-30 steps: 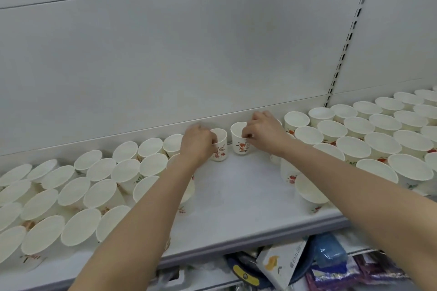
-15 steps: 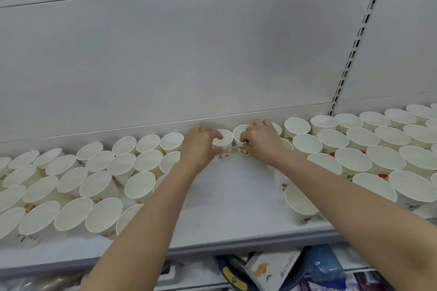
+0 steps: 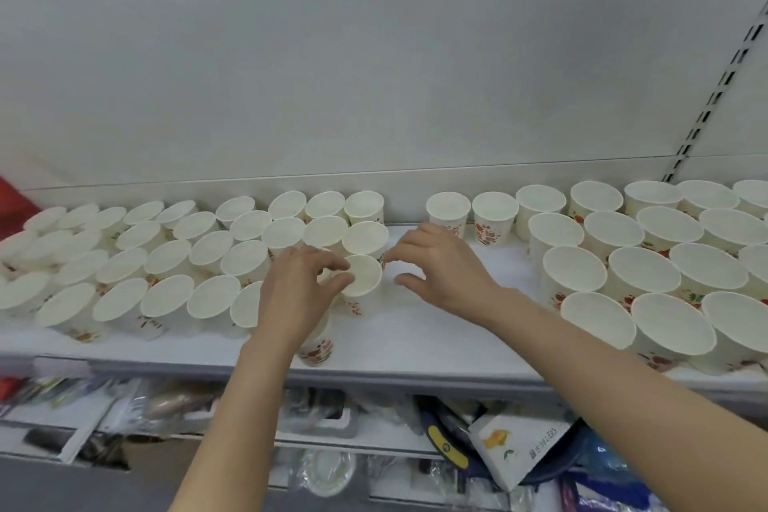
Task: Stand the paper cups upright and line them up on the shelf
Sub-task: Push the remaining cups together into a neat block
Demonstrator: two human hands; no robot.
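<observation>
The left hand pinches the rim of a white paper cup; the right hand is open. The cup is probably light and crushable: hold gently at the rim.

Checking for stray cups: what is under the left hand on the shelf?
Under the left hand a printed paper cup shows its lower wall near the shelf edge; its rim is covered.

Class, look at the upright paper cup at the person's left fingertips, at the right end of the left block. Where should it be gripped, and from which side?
Pinch the paper cup just under its rim, coming from above and from its right. It stands upright, mouth open; cups crowd its left and back, while the bare shelf lies open on its right. The left hand already touches it.
</observation>
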